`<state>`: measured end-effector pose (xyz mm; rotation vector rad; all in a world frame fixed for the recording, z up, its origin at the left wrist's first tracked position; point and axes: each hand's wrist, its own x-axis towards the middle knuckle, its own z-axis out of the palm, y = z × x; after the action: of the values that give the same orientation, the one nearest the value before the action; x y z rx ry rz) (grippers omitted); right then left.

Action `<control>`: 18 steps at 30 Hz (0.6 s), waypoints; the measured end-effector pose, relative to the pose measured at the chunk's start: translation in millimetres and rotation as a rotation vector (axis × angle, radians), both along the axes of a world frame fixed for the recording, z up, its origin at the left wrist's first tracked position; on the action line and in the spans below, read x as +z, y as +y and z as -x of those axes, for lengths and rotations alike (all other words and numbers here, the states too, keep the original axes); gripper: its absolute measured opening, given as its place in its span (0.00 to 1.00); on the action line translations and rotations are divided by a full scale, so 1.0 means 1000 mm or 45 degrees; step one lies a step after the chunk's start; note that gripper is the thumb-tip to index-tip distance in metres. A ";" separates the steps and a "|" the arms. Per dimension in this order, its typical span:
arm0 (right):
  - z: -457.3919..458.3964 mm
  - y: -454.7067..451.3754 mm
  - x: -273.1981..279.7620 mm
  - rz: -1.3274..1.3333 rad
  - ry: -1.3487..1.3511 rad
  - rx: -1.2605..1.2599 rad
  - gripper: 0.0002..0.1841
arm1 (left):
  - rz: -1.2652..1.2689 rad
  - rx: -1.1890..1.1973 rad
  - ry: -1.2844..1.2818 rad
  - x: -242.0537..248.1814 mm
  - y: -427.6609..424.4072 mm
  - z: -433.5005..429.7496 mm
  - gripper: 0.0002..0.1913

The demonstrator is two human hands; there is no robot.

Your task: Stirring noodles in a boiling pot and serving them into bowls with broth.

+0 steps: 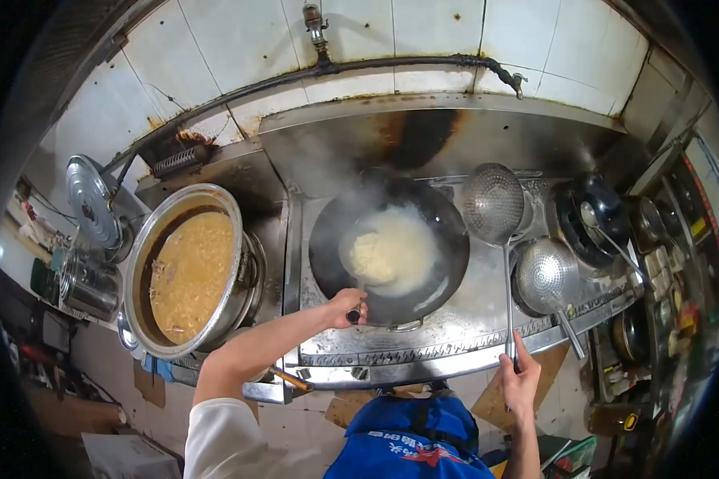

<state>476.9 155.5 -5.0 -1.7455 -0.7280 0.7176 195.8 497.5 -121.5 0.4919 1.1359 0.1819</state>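
A steaming black wok (pixel 329 239) sits on the steel range, holding cloudy liquid (pixel 410 251) and pale yellowish food (pixel 371 257). My left hand (pixel 349 308) grips a utensil's handle at the wok's near rim; its far end lies under the food, so its kind is hard to tell. On the right, my right hand (pixel 518 374) is closed round the long handle of a perforated steel strainer (pixel 493 202). The strainer's bowl is raised beside the wok's right rim, over a round vessel mostly hidden beneath it.
A large metal pot (pixel 238 221) of brownish broth (pixel 195 275) stands left of the wok. Another perforated strainer (pixel 547 272) rests at right, near a black pan (pixel 599 203) and a ladle (pixel 617 245). A wooden-looking handle (pixel 292 379) juts past the range's front edge. Behind runs a pipe (pixel 395 61) with a tap.
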 end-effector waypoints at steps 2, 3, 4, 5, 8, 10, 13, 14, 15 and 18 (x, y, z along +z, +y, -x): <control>-0.011 -0.007 0.006 0.016 0.123 -0.061 0.29 | 0.039 -0.004 -0.166 0.007 0.003 -0.012 0.13; -0.020 -0.012 0.001 0.003 0.135 -0.077 0.30 | 0.031 -0.012 -0.168 0.009 0.003 -0.017 0.13; -0.030 -0.015 -0.001 -0.012 0.144 -0.092 0.30 | 0.095 -0.002 -0.263 0.010 0.002 -0.021 0.17; -0.041 -0.018 -0.001 -0.022 0.137 -0.094 0.30 | 0.158 0.009 -0.362 0.010 -0.001 -0.024 0.21; -0.077 -0.019 0.004 0.066 0.139 0.005 0.29 | 0.166 -0.028 -0.540 -0.026 -0.018 -0.016 0.19; -0.108 -0.023 -0.005 0.104 0.105 0.059 0.30 | 0.208 0.076 -0.559 -0.012 -0.034 -0.026 0.18; -0.144 -0.015 -0.013 0.089 0.156 0.216 0.29 | 0.177 0.245 -0.508 0.011 -0.064 -0.035 0.15; -0.154 -0.008 -0.012 0.111 0.152 0.254 0.29 | 0.042 0.232 -0.460 0.022 -0.070 -0.041 0.14; -0.160 -0.005 -0.011 0.138 0.156 0.298 0.29 | -0.089 0.227 -0.397 0.033 -0.080 -0.041 0.13; -0.176 0.021 -0.018 0.173 0.143 0.441 0.28 | -0.138 0.338 -0.408 0.074 -0.107 -0.051 0.12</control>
<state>652.6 176.2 -22.6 -1.7021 -0.9335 1.1134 246.6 390.6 -47.7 0.3892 0.8758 0.5368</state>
